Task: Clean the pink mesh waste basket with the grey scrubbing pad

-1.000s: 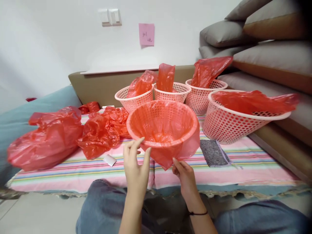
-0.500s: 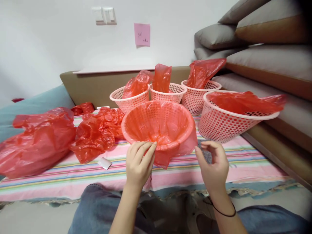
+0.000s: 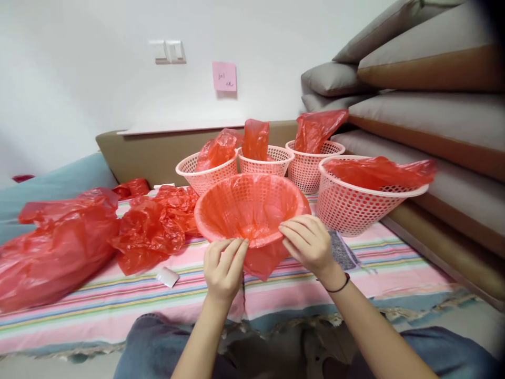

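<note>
In front of me stands a pink perforated basket lined with a red plastic bag (image 3: 252, 208). The bag's edge is folded outward over the rim, and a loose flap hangs down the near side. My left hand (image 3: 224, 268) pinches the bag at the near left of the rim. Over the near right of the rim my right hand (image 3: 310, 243) is closed on the bag, its thumb hidden below. A dark hair tie circles the right wrist.
Several pink baskets (image 3: 355, 208) with loose red bags in them stand behind and to the right. Crumpled red bags (image 3: 153, 226) and a small white packet (image 3: 168, 277) lie left on the striped cloth (image 3: 118, 310). Stacked cushions (image 3: 434, 116) border the right side.
My right hand has moved left from beside the basket and closed on the bag at the rim. My left hand stays at the near rim. The view has tilted slightly up.
</note>
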The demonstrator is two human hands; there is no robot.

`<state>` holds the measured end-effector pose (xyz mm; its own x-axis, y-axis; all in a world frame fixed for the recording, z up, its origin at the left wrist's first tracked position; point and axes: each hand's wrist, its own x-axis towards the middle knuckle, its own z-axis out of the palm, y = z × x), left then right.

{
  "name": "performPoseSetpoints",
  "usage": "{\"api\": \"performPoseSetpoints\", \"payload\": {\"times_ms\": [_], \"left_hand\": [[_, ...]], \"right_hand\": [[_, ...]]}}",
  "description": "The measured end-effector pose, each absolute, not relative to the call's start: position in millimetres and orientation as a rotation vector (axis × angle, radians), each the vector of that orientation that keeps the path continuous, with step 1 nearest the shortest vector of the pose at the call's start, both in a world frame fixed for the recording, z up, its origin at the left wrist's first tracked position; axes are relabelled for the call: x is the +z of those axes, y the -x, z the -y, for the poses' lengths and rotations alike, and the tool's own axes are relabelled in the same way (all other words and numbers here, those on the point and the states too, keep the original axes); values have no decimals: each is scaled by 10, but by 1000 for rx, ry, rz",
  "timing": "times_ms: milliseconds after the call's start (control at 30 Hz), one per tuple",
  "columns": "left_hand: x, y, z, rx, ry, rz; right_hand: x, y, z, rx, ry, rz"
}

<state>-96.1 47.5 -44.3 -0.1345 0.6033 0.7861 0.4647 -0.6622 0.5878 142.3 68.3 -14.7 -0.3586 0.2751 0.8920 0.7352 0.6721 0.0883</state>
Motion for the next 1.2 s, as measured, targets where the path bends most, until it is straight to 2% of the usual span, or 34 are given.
{"api": "performPoseSetpoints", "payload": {"times_ms": [267,500,733,1033,1133,1200], "left_hand": [[-569,1155,-427,1875,-2192,-1185],[-531,1202,-396,1888,-2687,-1126],[-509,1157,-442,1896,-2779,-1095],[-489,1233,-505,1873,-3109,-1026],[-580,1221,-560,1938,-3057,-1084],[-663,1199,-602,2070,-2809,-1237]], "right_hand": [[-94,-1734,-1020,-747,1001,1772],[-123,-1769,-1385,-301,1116,1736],[-349,-1615,-1339,-260,1303,1616],[-263,-1577,-1144,-174,1155,1834],[-368,-1718,-1044,-1,1144,1779],[-474,-1863,-990,154,1201,1685]]}}
